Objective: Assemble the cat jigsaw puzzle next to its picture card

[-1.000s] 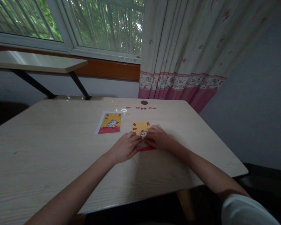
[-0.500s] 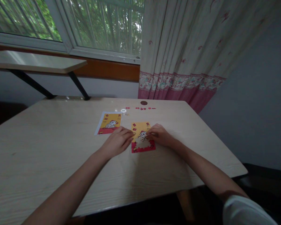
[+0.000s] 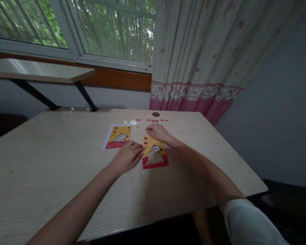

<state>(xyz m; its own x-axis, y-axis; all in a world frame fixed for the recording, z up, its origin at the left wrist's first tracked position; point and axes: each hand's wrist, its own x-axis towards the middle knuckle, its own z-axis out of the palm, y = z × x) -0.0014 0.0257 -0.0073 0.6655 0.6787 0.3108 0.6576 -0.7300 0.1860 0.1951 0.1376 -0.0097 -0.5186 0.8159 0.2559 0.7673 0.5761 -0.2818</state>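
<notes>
A partly filled jigsaw puzzle (image 3: 155, 153), yellow above and red below with a white cartoon animal, lies on the wooden table (image 3: 53, 163). My left hand (image 3: 126, 157) rests with loosely curled fingers against the puzzle's left edge. Beyond the puzzle's top edge, my right hand (image 3: 156, 131) reaches toward a row of small red loose pieces (image 3: 153, 120), fingers bent; whether it holds a piece I cannot make out. A reference picture card (image 3: 116, 136) with the same image lies to the left of the puzzle.
A round brown hole (image 3: 155, 114) sits near the table's far edge. A small shiny ring (image 3: 133, 122) lies by the card. A second tabletop (image 3: 40, 69) stands under the window. A patterned curtain (image 3: 199, 58) hangs at the back right.
My right hand has left the middle of the puzzle and moved away from me, past its top edge. My left hand slid off the puzzle to its left edge.
</notes>
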